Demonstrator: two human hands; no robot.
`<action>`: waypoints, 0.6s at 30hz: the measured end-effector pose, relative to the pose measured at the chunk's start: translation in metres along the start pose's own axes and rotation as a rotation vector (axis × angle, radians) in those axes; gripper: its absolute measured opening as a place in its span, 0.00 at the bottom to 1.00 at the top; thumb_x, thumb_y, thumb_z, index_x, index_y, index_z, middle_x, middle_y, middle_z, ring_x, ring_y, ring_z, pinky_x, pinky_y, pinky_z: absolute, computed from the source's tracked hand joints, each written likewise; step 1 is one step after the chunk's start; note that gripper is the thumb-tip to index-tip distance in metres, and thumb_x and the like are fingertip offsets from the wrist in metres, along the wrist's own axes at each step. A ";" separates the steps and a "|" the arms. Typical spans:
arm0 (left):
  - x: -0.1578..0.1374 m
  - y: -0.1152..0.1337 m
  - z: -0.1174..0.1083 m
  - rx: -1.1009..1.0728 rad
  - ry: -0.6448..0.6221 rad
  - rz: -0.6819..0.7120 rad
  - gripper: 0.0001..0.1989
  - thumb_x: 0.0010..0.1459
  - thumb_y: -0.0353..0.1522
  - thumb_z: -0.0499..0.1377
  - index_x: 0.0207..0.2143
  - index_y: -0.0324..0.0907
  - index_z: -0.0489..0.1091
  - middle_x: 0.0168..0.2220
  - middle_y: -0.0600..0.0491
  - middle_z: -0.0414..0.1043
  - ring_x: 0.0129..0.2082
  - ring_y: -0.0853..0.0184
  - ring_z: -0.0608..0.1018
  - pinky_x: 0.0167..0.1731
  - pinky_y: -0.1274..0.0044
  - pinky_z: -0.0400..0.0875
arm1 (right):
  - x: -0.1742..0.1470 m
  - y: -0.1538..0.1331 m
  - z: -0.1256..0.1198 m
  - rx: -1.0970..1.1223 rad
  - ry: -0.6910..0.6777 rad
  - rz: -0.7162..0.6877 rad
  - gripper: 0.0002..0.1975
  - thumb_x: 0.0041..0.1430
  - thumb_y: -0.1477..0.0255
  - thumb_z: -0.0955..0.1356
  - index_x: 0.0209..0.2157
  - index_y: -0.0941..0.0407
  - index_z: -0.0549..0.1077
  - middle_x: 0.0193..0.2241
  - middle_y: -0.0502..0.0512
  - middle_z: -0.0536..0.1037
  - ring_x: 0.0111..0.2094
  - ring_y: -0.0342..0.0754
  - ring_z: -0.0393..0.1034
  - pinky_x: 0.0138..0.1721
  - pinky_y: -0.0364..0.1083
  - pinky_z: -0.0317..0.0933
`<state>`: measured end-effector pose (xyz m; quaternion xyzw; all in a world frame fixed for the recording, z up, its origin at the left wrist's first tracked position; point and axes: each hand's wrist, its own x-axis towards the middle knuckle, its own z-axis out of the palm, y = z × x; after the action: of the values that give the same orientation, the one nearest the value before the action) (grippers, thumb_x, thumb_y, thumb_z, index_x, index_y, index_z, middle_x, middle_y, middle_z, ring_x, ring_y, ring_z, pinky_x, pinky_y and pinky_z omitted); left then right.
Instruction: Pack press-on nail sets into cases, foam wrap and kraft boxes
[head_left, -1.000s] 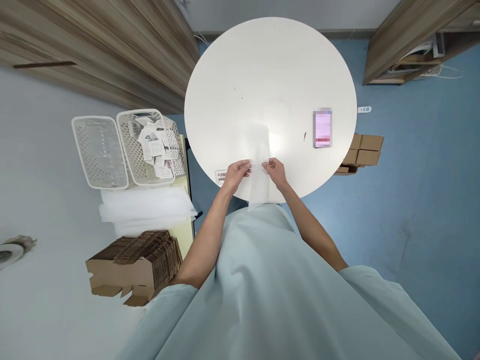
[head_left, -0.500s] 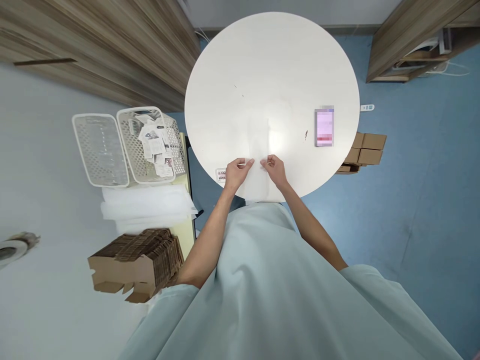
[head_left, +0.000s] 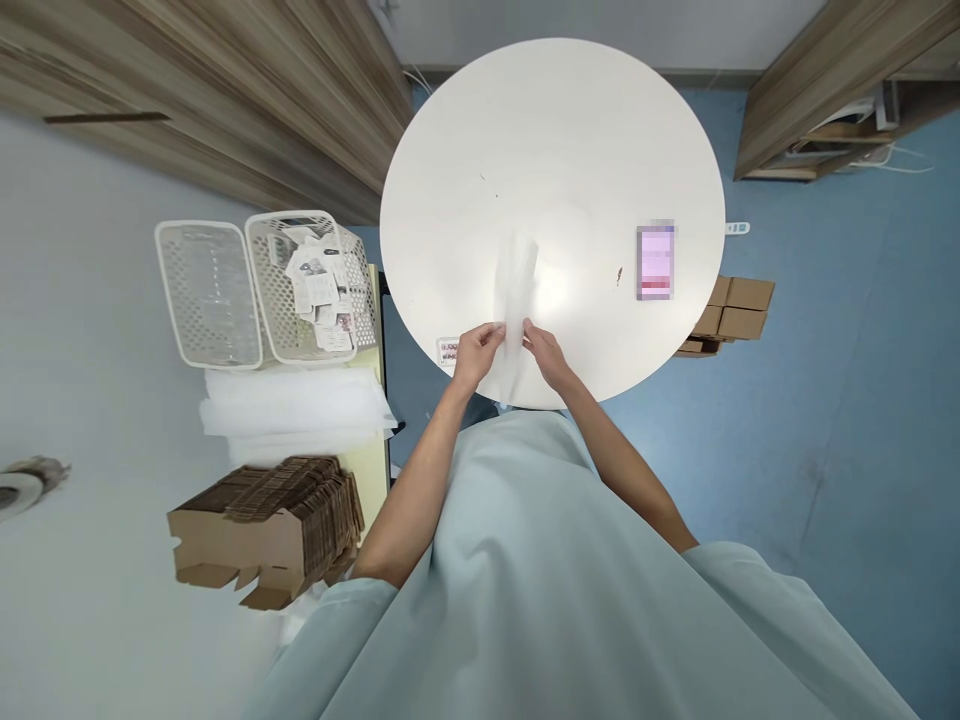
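Note:
A translucent white foam sheet [head_left: 517, 285], folded into a long narrow strip, stands slightly raised over the near part of the round white table [head_left: 555, 120]. My left hand [head_left: 478, 352] pinches its left side between thumb and fingers. On the other side my right hand [head_left: 545, 352] has its fingers closed on the right edge. Just left of my left hand lies a small clear pack with dark red pieces [head_left: 448, 351], partly covered by that hand.
Left of the table are a white perforated basket [head_left: 259, 290] with printed cards, a clear-lined basket [head_left: 210, 295], stacked white foam sheets [head_left: 292, 402] and flattened cardboard boxes [head_left: 262, 530]. A blurred-out phone [head_left: 655, 262] lies right; brown cartons [head_left: 739, 305] stand beyond the table's edge.
The foam sheet, flat and wider before, is now lifted and folded narrower. My right hand has turned and moved slightly down. The whole view has shifted a little.

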<state>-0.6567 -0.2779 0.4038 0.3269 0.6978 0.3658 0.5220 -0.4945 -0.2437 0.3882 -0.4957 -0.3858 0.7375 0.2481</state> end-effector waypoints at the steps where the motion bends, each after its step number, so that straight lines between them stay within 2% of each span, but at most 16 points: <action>1: -0.002 -0.001 0.000 -0.009 -0.010 -0.004 0.16 0.62 0.44 0.63 0.41 0.41 0.82 0.43 0.47 0.85 0.46 0.57 0.82 0.53 0.65 0.75 | 0.000 0.002 0.001 0.032 -0.025 0.002 0.34 0.68 0.38 0.63 0.45 0.52 0.84 0.48 0.58 0.85 0.57 0.56 0.76 0.64 0.58 0.68; 3: -0.005 -0.004 -0.001 -0.009 -0.009 -0.011 0.17 0.61 0.43 0.64 0.41 0.41 0.83 0.43 0.47 0.85 0.46 0.57 0.82 0.52 0.65 0.76 | 0.000 0.006 0.002 0.051 -0.043 0.004 0.36 0.69 0.37 0.62 0.44 0.53 0.85 0.47 0.59 0.85 0.56 0.57 0.77 0.63 0.59 0.69; 6: -0.004 -0.011 -0.007 0.009 0.059 -0.030 0.16 0.60 0.43 0.65 0.41 0.41 0.83 0.40 0.47 0.85 0.42 0.59 0.82 0.49 0.67 0.77 | 0.000 0.012 0.002 -0.018 0.023 0.010 0.34 0.69 0.39 0.62 0.44 0.53 0.85 0.49 0.59 0.85 0.56 0.58 0.77 0.63 0.59 0.69; 9: 0.002 -0.021 -0.022 0.059 0.177 -0.078 0.15 0.59 0.43 0.67 0.39 0.41 0.82 0.37 0.49 0.83 0.38 0.61 0.81 0.45 0.70 0.77 | 0.000 0.017 -0.002 -0.105 0.086 -0.023 0.28 0.69 0.43 0.65 0.46 0.52 0.84 0.53 0.58 0.84 0.57 0.58 0.77 0.63 0.58 0.68; 12: 0.011 -0.031 -0.042 0.095 0.252 -0.122 0.12 0.58 0.41 0.68 0.38 0.41 0.80 0.37 0.49 0.83 0.38 0.63 0.80 0.43 0.72 0.77 | 0.004 0.022 -0.012 -0.192 0.141 -0.072 0.24 0.69 0.48 0.67 0.50 0.51 0.83 0.56 0.58 0.83 0.57 0.57 0.77 0.63 0.58 0.68; 15: 0.021 -0.039 -0.060 0.128 0.277 -0.163 0.11 0.58 0.40 0.68 0.37 0.41 0.79 0.38 0.49 0.82 0.37 0.63 0.80 0.37 0.74 0.76 | 0.010 0.028 -0.023 -0.310 0.192 -0.094 0.23 0.68 0.52 0.67 0.52 0.52 0.83 0.58 0.59 0.83 0.58 0.57 0.76 0.62 0.58 0.68; 18: 0.031 -0.045 -0.074 0.160 0.252 -0.189 0.12 0.58 0.40 0.66 0.39 0.41 0.78 0.38 0.48 0.82 0.35 0.62 0.80 0.29 0.75 0.73 | 0.020 0.034 -0.029 -0.400 0.202 -0.087 0.20 0.65 0.58 0.69 0.51 0.53 0.83 0.56 0.59 0.84 0.54 0.56 0.77 0.61 0.58 0.69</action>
<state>-0.7387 -0.2874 0.3644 0.2516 0.8122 0.2966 0.4349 -0.4752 -0.2390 0.3440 -0.5894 -0.5185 0.5815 0.2138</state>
